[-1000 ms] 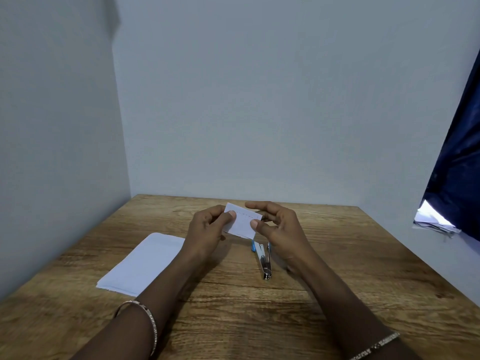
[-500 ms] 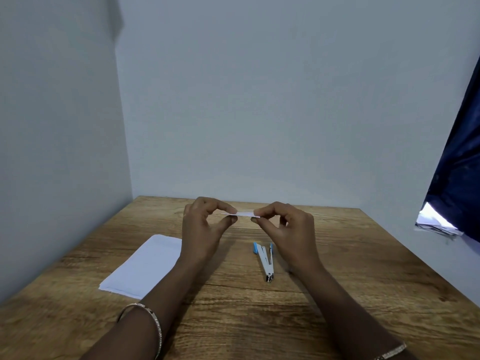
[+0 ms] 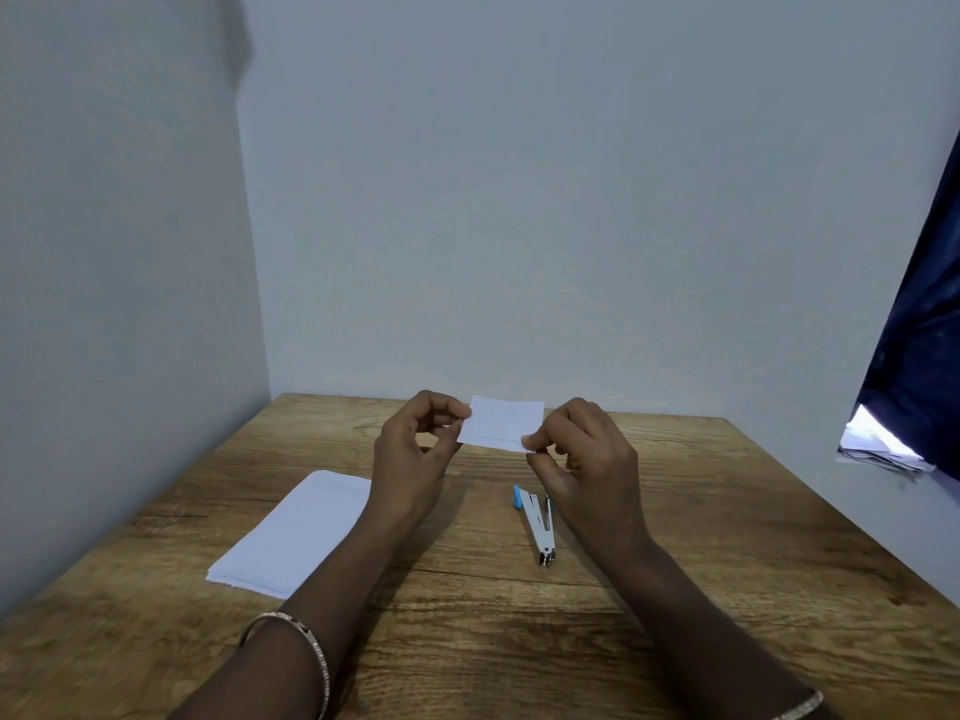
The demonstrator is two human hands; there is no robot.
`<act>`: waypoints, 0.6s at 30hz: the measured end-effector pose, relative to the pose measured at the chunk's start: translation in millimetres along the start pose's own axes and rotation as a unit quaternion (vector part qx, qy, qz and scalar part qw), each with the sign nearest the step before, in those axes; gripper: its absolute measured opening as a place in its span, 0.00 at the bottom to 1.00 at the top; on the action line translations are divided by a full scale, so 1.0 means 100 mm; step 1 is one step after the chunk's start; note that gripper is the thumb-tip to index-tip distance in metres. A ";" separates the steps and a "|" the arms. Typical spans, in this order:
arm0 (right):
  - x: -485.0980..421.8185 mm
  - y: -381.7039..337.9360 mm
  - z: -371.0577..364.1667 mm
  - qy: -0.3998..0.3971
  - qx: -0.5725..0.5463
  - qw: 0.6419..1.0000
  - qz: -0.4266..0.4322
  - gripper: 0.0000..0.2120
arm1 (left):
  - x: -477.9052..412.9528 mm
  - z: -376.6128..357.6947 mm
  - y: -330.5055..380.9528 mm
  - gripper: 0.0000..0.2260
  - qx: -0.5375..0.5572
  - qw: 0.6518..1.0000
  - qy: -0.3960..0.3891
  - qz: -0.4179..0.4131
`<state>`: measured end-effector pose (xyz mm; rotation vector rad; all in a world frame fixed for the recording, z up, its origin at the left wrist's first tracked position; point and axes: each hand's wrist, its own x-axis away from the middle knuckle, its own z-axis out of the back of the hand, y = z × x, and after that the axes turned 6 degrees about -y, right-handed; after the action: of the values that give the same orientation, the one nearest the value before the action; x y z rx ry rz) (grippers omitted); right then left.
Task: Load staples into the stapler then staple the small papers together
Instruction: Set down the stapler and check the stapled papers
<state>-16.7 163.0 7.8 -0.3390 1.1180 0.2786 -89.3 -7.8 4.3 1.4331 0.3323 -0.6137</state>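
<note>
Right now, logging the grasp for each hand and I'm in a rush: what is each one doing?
Left hand: closed, pinching the left edge of the small papers.
Right hand: closed, pinching the papers' lower right corner.

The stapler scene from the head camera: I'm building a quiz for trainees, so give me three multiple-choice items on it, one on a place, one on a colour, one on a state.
1. Where does the stapler lie?
A. On the paper stack
B. On the bare table, below the right hand
C. In the left hand

2. What colour is the stapler's end cap?
A. Blue
B. Red
C. Green

3. How is the small paper held?
A. Flat on the table
B. By one hand only
C. Lifted, pinched at both ends

Answers:
1. B, the stapler rests on the wooden table under the right hand, apart from the paper stack.
2. A, its far end shows blue.
3. C, the left hand and right hand each pinch an edge of the small paper above the table.
</note>
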 end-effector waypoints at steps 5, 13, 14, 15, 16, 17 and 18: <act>0.02 0.03 -0.02 0.000 -0.002 1.000 -0.007 0.11 | -0.01 -0.01 0.00 0.09 0.032 0.999 -0.021 -0.005; -0.03 0.05 0.01 -0.043 -0.159 0.976 -0.144 0.02 | 0.02 -0.03 -0.04 0.04 0.015 0.997 -0.068 0.036; -0.04 0.05 0.01 -0.040 -0.190 0.964 -0.179 0.02 | 0.03 -0.04 -0.04 0.06 0.008 0.997 -0.064 0.040; -0.04 0.06 0.00 -0.043 -0.226 0.949 -0.216 0.03 | 0.03 -0.04 -0.04 0.08 0.005 0.997 -0.060 0.049; -0.04 0.06 -0.01 -0.050 -0.259 0.932 -0.248 0.04 | 0.03 -0.04 -0.04 0.11 0.004 0.997 -0.060 0.057; -0.05 0.06 -0.02 -0.059 -0.284 0.918 -0.272 0.04 | 0.03 -0.04 -0.04 0.12 0.003 0.996 -0.062 0.063; -0.05 0.06 -0.03 -0.066 -0.297 0.908 -0.289 0.05 | 0.03 -0.03 -0.04 0.13 0.003 0.996 -0.066 0.068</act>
<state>-23.5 167.5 10.6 -1.1550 0.7309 0.1025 -89.0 -5.1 -0.8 1.4003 0.1277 -0.5955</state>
